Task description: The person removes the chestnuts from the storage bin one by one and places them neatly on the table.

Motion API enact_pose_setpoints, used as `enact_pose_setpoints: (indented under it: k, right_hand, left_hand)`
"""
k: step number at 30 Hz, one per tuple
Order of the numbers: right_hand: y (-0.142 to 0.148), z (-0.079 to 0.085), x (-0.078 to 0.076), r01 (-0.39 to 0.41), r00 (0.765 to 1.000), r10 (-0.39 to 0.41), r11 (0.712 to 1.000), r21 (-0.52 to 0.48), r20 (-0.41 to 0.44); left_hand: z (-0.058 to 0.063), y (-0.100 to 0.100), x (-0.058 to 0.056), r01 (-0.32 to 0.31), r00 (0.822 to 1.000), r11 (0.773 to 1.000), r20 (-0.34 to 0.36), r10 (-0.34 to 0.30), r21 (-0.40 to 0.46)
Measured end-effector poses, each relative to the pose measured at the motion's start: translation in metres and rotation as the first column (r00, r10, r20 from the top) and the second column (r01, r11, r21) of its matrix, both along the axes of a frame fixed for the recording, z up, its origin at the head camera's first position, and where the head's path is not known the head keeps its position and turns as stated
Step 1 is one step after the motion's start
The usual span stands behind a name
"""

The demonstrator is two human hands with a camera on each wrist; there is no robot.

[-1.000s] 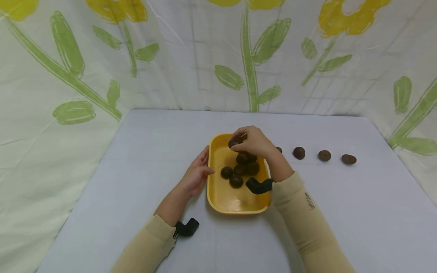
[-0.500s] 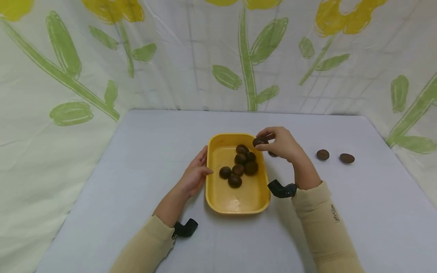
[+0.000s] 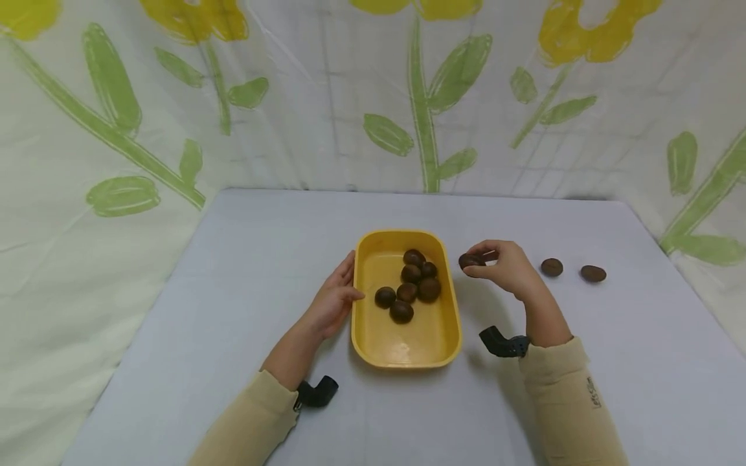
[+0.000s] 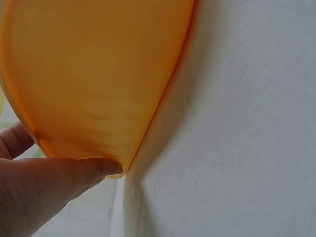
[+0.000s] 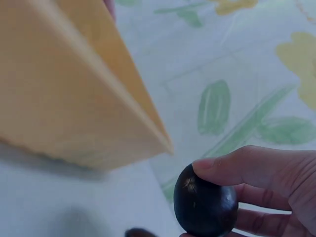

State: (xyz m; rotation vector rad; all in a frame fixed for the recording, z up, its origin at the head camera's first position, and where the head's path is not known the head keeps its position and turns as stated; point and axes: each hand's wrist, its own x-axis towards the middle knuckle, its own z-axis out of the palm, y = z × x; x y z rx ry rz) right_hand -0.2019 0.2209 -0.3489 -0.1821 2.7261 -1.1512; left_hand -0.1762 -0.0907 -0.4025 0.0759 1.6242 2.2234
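Observation:
A yellow tray (image 3: pixel 402 349) stands mid-table with several dark brown chestnuts (image 3: pixel 401 312) inside. My left hand (image 3: pixel 332 304) holds its left side, thumb at the rim and fingers along the outer wall. To the right of the tray, my right hand (image 3: pixel 507 268) pinches a dark, glossy chestnut (image 3: pixel 469 261) between thumb and fingers. In the right wrist view that chestnut (image 5: pixel 202 207) shows a pale star-shaped mark near one end, with the thumb across its top. The left wrist view shows mostly the tray's outer wall (image 4: pixel 98 89).
Two chestnuts, one nearer (image 3: pixel 551 266) and one farther right (image 3: pixel 593 274), lie in a row on the white table (image 3: pixel 233 310). Part of another dark thing (image 5: pixel 140 232) shows at the bottom of the right wrist view. A flower-printed curtain (image 3: pixel 303 116) hangs behind the table.
My right hand has carried the chestnut from over the tray rightward past its rim, then lower. It now covers the part of the row nearest the tray. My left hand stays put.

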Motion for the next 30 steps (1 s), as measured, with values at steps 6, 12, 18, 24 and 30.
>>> enact_pose_setpoints:
  k: [6, 12, 18, 24, 30]
  right_hand:
    - [0.014, -0.017, 0.008, 0.013, 1.000, -0.013, 1.000, 0.014, 0.024]
    - [0.019, -0.028, 0.009, 0.006, 1.000, -0.007, 1.000, 0.025, 0.022]
    - [0.018, -0.031, 0.010, -0.024, 0.998, 0.021, 0.999, 0.046, 0.063]
    - [0.019, -0.035, 0.009, -0.057, 0.995, 0.052, 0.997, 0.058, 0.090]
    - [0.018, -0.042, 0.006, -0.066, 0.993, 0.058, 0.995, 0.077, 0.098]
  left_hand:
    - [-0.001, 0.000, 0.001, 0.004, 1.000, 1.000, -0.001, -0.004, -0.001]
    - [0.001, 0.000, 0.002, 0.000, 1.000, 1.000, 0.006, 0.000, -0.002]
    - [0.002, 0.001, 0.002, -0.008, 1.000, 1.000, 0.013, 0.007, 0.005]
    - [0.002, 0.001, 0.002, -0.002, 1.000, 1.000, 0.009, 0.002, 0.017]
    - [0.002, 0.001, 0.002, -0.002, 1.000, 1.000, 0.005, 0.002, 0.024]
